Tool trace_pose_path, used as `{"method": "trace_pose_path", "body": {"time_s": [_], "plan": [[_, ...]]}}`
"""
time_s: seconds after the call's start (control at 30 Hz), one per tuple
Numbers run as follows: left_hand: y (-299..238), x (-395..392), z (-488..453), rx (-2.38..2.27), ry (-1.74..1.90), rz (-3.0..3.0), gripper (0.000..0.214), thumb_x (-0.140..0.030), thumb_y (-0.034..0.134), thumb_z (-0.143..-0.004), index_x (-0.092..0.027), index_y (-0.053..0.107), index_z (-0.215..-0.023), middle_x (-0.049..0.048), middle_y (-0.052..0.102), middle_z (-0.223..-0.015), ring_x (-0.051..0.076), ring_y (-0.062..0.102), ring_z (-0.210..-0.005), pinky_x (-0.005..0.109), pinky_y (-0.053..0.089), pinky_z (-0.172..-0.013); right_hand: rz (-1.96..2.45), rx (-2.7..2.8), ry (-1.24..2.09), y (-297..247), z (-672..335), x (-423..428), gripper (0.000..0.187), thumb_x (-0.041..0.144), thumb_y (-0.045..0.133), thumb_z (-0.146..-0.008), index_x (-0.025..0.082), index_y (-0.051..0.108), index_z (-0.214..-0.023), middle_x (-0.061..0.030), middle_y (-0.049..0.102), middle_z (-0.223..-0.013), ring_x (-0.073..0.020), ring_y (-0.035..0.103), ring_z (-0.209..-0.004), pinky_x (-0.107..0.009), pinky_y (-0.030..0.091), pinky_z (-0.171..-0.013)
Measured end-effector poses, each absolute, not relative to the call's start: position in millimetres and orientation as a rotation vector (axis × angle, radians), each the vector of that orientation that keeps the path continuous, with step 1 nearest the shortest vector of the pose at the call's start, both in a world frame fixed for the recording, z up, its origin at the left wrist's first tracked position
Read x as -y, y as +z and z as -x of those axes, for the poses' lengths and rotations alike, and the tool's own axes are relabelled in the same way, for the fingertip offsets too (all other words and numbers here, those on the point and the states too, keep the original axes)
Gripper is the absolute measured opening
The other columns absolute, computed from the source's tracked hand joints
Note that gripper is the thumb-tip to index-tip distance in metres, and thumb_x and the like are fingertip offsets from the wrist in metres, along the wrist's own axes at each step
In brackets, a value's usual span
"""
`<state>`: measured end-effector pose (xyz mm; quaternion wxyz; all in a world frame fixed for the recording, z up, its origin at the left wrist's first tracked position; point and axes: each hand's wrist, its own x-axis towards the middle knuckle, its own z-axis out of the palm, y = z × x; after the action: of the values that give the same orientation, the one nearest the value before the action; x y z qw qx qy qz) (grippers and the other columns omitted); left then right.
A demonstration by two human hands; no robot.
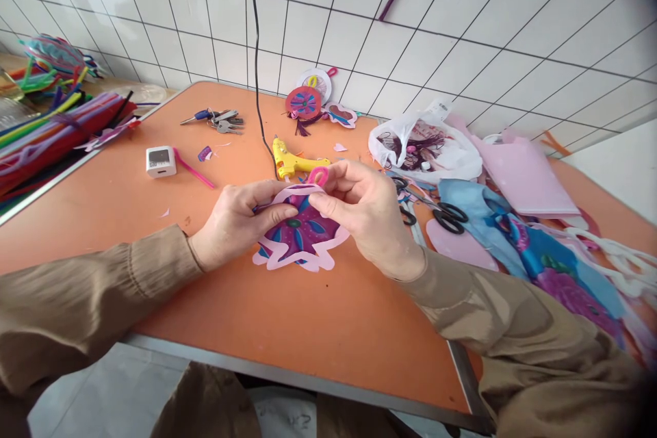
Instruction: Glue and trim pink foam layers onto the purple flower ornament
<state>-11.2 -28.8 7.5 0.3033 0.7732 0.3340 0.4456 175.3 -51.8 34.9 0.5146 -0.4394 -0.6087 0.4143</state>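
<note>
Between my two hands is a purple patterned fabric ornament (pixel 302 236) with a scalloped pale pink border. It is held above the table's middle. My left hand (pixel 239 219) pinches its upper left edge between thumb and fingers. My right hand (pixel 367 212) grips the upper right edge, thumb in front. A fuzzy hot pink pipe cleaner loop (pixel 319 176) sticks up from the top edge beside my right fingertips. Just behind the ornament lies a yellow glue gun (pixel 292 159), its black cord (pixel 256 48) running up the wall.
Keys (pixel 226 121), a small white device (pixel 161 161) and a pink pipe cleaner (pixel 194 169) lie left. Colourful pipe cleaners (pixel 66 126) fill the far left. Finished ornaments (pixel 304 102) lean at the wall. On the right are a plastic bag (pixel 456 157), scissors (pixel 446 215) and blue fabric (pixel 482 226).
</note>
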Motion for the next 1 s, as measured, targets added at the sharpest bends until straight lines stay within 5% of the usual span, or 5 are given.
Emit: {"method": "trace_pose_path", "body": {"time_s": [0.6, 0.83, 1.0], "plan": [[11, 34, 8, -0.946, 0.990, -1.797, 0.030, -0.042, 0.070, -0.081, -0.014, 0.073, -0.090, 0.0023, 0.071, -0.070, 0.013, 0.062, -0.057, 0.021, 0.052, -0.051, 1.061, 1.413, 1.126, 29, -177, 45, 0.020, 0.032, 0.076, -0.071, 0.017, 0.062, -0.071, 0.0018, 0.062, -0.066, -0.0097, 0.055, -0.061, -0.025, 0.048, -0.057], [10, 29, 6, -0.935, 0.928, -1.679, 0.023, -0.036, 0.070, -0.079, -0.012, 0.068, -0.081, 0.0005, 0.065, -0.063, 0.010, 0.055, -0.052, 0.017, 0.043, -0.043, 1.012, 1.454, 1.365, 28, -183, 37, 0.026, 0.034, 0.077, -0.070, 0.016, 0.058, -0.072, 0.0019, 0.058, -0.074, -0.0097, 0.054, -0.067, -0.025, 0.048, -0.062], [12, 28, 6, -0.960, 0.887, -1.765, 0.021, -0.033, 0.067, -0.080, -0.013, 0.065, -0.074, -0.0020, 0.057, -0.057, 0.007, 0.048, -0.050, 0.016, 0.038, -0.041, 1.032, 1.579, 1.234, 30, -181, 37, 0.023, 0.033, 0.075, -0.070, 0.016, 0.060, -0.070, 0.0023, 0.055, -0.068, -0.0096, 0.051, -0.064, -0.025, 0.044, -0.059]]}}
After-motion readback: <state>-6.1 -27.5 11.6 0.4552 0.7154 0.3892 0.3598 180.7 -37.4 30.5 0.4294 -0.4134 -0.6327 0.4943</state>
